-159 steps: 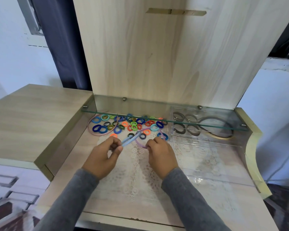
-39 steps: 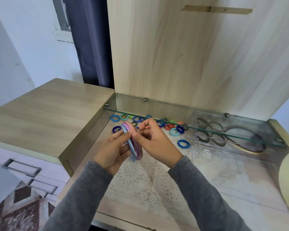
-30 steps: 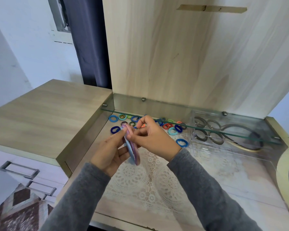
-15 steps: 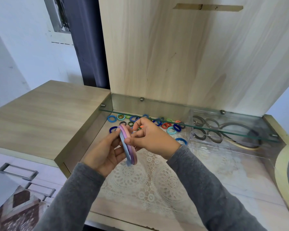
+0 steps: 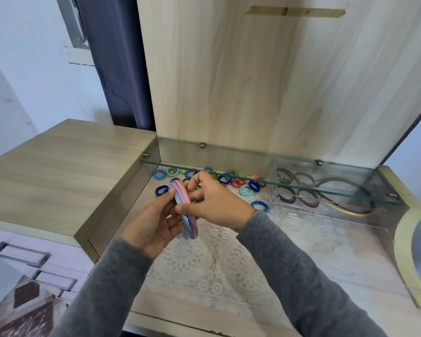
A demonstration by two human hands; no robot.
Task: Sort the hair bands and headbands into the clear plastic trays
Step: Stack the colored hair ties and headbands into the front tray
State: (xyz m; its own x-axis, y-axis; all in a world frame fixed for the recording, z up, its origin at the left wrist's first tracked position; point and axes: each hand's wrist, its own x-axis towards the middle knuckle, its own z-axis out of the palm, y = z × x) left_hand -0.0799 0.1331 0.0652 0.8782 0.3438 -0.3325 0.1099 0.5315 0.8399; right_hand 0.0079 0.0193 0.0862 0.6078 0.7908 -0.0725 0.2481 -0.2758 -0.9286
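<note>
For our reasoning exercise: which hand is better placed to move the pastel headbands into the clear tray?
Probably the right hand: it pinches the pastel headbands, and the clear tray lies on its side. The left hand, also holding them, would cross over.

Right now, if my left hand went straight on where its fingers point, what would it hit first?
Likely the loose hair bands under the glass shelf; the left hand, gripping headbands, looks raised, so maybe the shelf edge.
</note>
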